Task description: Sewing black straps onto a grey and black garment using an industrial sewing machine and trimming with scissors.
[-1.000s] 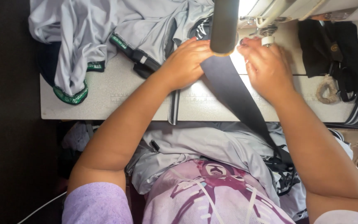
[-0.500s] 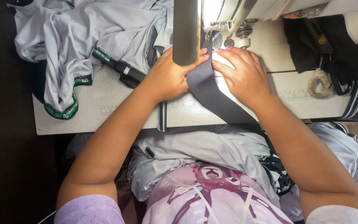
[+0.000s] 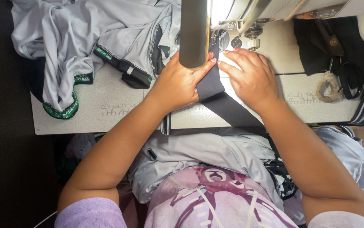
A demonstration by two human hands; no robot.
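A dark grey fabric strip [image 3: 222,99] runs from my lap up to the needle area of a sewing machine [image 3: 228,17]. My left hand [image 3: 177,82] lies flat on the strip's left edge, fingers pressed on the cloth just below the machine's arm. My right hand [image 3: 251,80] rests on the strip's right side, fingertips near the presser foot [image 3: 215,42]. The needle itself is hidden by the machine head and glare from its lamp.
A heap of light grey garments with green-trimmed black bands [image 3: 93,46] fills the table's left back. Black scissors [image 3: 350,76] and a coil of twine [image 3: 327,86] lie at the right. The table [image 3: 106,118] has a printed ruler. More grey cloth [image 3: 199,152] lies in my lap.
Both hands have stayed on the strip by the needle; my left hand's fingers now lie further over the strip. The view has shifted, so the table sits lower in frame.
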